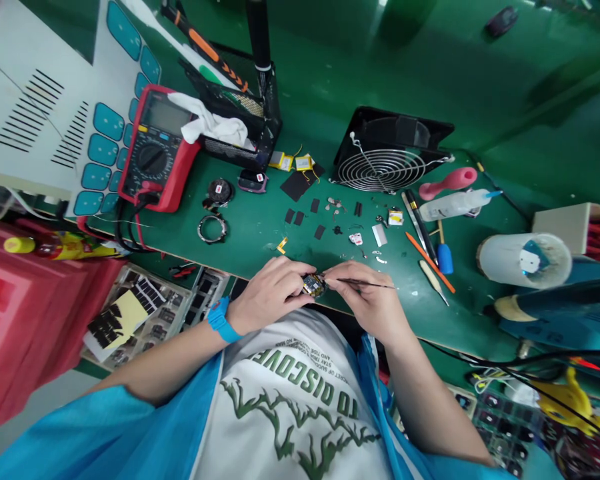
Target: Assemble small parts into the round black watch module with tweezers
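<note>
Thin dark tool (375,285) could skid, I'd guess, scratching the small round electronic assembly (313,285) if pressed unevenly. Assembly's between both hands, clamped in left hand (270,290) fingertips. Left palm-down, curled; right hand (373,303) opposite, fingers pinched on tool, forearm angled inward.

To your left, a red-cased digital multimeter (153,157) sits beside a black mesh organizer (230,153) with a white cloth (215,125) over its edge. Ahead of you, a black axial fan (360,130) with a wire guard (380,172) stands on the green bench (255,217). To your right, you have a translucent squeeze bottle (453,205) and a white canister (493,260). Pink foam blocks (55,287) stand far left.
</note>
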### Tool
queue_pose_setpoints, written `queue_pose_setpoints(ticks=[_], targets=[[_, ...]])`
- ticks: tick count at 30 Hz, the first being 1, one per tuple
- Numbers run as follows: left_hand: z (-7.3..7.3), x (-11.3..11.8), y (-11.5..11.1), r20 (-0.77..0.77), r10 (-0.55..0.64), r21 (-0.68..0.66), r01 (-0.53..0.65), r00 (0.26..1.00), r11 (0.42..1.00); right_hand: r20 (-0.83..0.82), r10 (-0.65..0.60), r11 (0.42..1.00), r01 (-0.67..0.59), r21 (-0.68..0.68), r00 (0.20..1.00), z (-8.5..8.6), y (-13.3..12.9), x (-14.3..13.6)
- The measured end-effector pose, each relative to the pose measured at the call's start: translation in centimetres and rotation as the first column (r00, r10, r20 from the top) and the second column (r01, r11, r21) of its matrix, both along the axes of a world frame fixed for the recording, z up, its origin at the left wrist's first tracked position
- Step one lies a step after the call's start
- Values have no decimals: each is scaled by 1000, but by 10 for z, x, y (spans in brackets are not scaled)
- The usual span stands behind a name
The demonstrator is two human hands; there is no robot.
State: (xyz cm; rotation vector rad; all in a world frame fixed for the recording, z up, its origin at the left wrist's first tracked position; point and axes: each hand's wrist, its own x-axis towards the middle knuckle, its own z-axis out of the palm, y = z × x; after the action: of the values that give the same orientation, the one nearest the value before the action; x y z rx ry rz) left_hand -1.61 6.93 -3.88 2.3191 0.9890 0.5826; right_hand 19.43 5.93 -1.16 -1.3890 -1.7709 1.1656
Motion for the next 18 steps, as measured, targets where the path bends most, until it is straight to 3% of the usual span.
queue_pose_setpoints(ticks=[12,18], targets=[[0,0,0,-24,-12,58,14,1000,998,-50,5,997,-1,73,999,-1,-3,1],[2,0,2,-66,-22,39,24,998,999,-109,-69,997,64,-49,992,-5,-7,4]])
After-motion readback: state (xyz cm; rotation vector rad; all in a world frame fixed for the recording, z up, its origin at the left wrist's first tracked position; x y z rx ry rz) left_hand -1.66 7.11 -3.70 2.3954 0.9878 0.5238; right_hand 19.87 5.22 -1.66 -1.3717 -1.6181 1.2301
